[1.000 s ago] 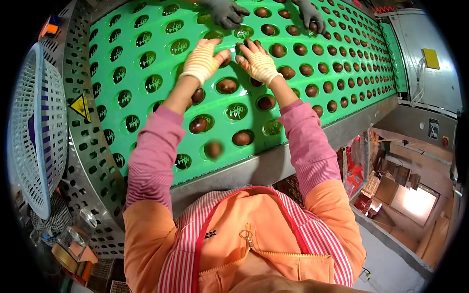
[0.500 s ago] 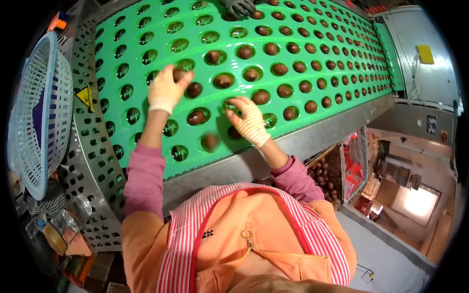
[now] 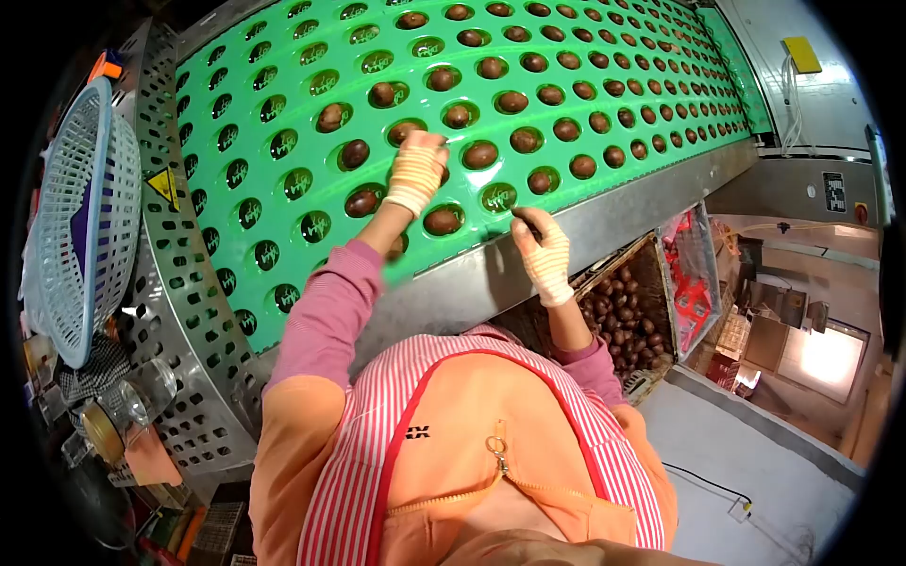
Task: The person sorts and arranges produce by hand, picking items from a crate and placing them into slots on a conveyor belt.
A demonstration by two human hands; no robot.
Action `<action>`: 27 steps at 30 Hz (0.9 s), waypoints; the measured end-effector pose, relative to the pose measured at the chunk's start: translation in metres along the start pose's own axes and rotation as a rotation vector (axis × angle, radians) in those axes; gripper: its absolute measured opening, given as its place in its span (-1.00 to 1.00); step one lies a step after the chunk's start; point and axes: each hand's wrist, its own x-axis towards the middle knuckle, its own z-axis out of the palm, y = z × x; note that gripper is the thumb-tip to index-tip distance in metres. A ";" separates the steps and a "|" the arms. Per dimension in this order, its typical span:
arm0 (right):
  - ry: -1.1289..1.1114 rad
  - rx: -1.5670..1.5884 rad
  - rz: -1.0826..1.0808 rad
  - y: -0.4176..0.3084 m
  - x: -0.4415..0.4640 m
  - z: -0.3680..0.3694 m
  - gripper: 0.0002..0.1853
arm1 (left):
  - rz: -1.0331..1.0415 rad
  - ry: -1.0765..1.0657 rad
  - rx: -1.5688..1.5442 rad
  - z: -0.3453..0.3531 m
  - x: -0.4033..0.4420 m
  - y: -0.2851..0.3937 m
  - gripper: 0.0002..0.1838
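Right, my left grip [image 3: 417,172] hangs half-curled, a brown nut [image 3: 404,128] beside its fingertips; my right grip [image 3: 545,257] curls narrow by a marked cup [image 3: 498,197]. Whether either pinches anything, I can't tell. Light fingers and low, straight releases should limit rolling.

Factory or food-processing floor, by look of it; long green pocketed sheet [image 3: 311,226] bearing rows of brown oval items [image 3: 479,155]; steel frame [image 3: 604,226] along its edge, perforated metal side panel [image 3: 203,377] with yellow warning triangle [image 3: 163,189]; metal machine housing [image 3: 802,75] at far end; wicker crate [image 3: 651,311] full of more brown items; blue plastic basket [image 3: 92,226]; striped apron [image 3: 415,377] on worker.
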 end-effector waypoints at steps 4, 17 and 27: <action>0.119 -0.158 -0.142 0.016 -0.032 -0.047 -0.76 | -0.172 -0.602 0.436 -0.037 0.042 0.021 -0.76; 0.466 -0.315 0.331 0.090 -0.192 -0.147 -0.72 | -0.294 -0.515 0.567 -0.081 0.097 -0.049 -0.60; 0.551 -0.326 0.438 0.152 -0.239 -0.170 -0.66 | -0.129 -0.340 0.674 -0.120 0.037 -0.073 -0.57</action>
